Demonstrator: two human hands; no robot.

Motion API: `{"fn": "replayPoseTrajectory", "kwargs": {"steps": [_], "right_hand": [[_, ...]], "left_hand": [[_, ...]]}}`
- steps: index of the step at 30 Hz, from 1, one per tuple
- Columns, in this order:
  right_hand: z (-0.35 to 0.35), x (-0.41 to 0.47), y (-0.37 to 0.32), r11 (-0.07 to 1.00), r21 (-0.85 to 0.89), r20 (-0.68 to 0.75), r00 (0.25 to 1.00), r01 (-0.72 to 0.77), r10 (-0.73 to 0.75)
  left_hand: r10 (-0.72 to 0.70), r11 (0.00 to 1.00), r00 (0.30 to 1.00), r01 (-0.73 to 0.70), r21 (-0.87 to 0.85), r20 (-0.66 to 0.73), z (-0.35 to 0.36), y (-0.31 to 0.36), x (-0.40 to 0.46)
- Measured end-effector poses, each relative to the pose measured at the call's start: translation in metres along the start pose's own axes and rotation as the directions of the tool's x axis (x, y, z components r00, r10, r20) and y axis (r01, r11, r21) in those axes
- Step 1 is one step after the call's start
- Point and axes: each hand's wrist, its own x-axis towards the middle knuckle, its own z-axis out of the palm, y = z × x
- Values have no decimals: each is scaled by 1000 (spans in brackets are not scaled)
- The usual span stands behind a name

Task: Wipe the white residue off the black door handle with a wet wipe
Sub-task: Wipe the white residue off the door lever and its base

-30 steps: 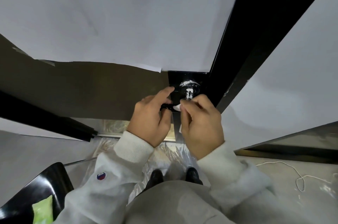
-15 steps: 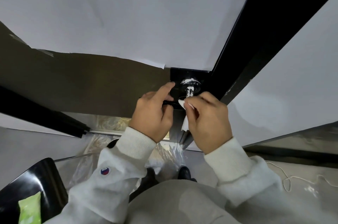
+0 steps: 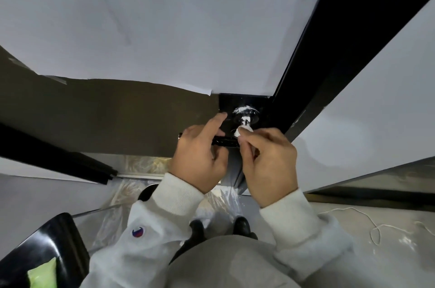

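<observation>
Right hand (image 3: 268,165) pinches a small white wet wipe (image 3: 240,132) against the neck of the glossy black door handle (image 3: 226,140), white residue (image 3: 244,109) just above. Left hand (image 3: 200,156) grips the lever, index finger straight, tight beside the black door edge (image 3: 306,90).

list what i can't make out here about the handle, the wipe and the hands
- Door handle, head view: the lever's outer end is hidden under the left hand.
- Wet wipe: mostly bunched inside the right hand; only a tip shows.
- Green pack: cut off by the bottom edge.
</observation>
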Motion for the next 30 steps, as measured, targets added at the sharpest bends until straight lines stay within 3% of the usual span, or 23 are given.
{"fn": "replayPoseTrajectory", "kwargs": {"steps": [5, 7, 8, 10, 12, 14, 17, 20, 27, 30], "right_hand": [[10, 8, -6, 973, 138, -92, 976, -184, 198], [14, 7, -10, 898, 285, -89, 924, -334, 372], [16, 6, -12, 813, 387, -55, 869, -436, 492], [21, 7, -18, 528, 637, 43, 709, -561, 703], [25, 10, -25, 170, 832, 177, 543, -528, 821], [30, 12, -27, -144, 895, 335, 424, -422, 842], [38, 14, -23, -337, 864, 473, 374, -374, 798], [37, 19, -22, -302, 873, 447, 380, -384, 810], [37, 23, -23, 179, 845, 146, 540, -504, 829], [38, 22, -22, 237, 820, 121, 563, -521, 818]], "left_hand": [[19, 1000, 1000, -18, -18, 21, -3, -1, -1], [22, 999, 999, -21, -33, 23, -4, 0, -1], [20, 999, 1000, -19, -40, 24, -4, 0, 0], [28, 999, 999, -27, -47, 32, -5, 1, 1], [48, 998, 998, -45, -52, 47, -7, -1, 1], [60, 997, 997, -57, -60, 56, -8, -2, 1], [54, 996, 997, -50, -70, 60, -8, -2, 1], [42, 996, 998, -38, -75, 50, -7, -1, -1], [12, 997, 1000, -9, -73, 28, -7, 3, -1], [8, 997, 1000, -6, -76, 30, -7, 1, -1]]}}
